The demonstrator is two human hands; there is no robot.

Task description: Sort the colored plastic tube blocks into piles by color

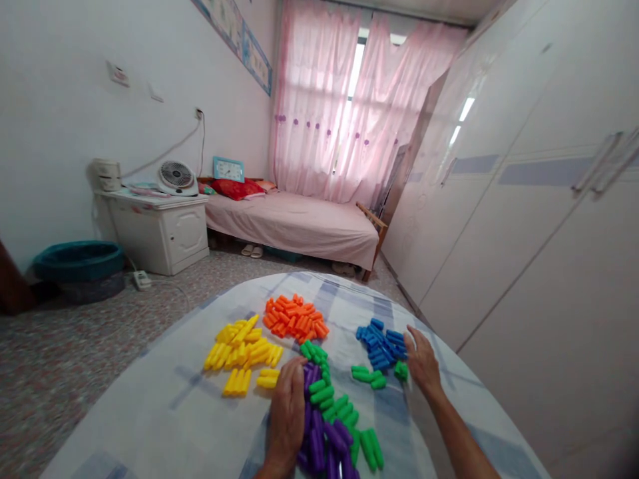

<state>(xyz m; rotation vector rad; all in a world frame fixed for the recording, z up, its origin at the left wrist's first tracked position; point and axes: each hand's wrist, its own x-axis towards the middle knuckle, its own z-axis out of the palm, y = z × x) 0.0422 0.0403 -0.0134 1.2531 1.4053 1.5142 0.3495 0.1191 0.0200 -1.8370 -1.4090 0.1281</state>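
Left hand [288, 407] is laid along the left side of the purple blocks [316, 442], fingers stretched out, not closed on any. Green ones [340, 407] sit just past that pile. Right hand [423, 359] is at the right edge of the blue blocks [379, 344], can't tell if it's pinching any. Yellow blocks [242, 346] and orange ones [295, 317] are further out on the table [200, 426].
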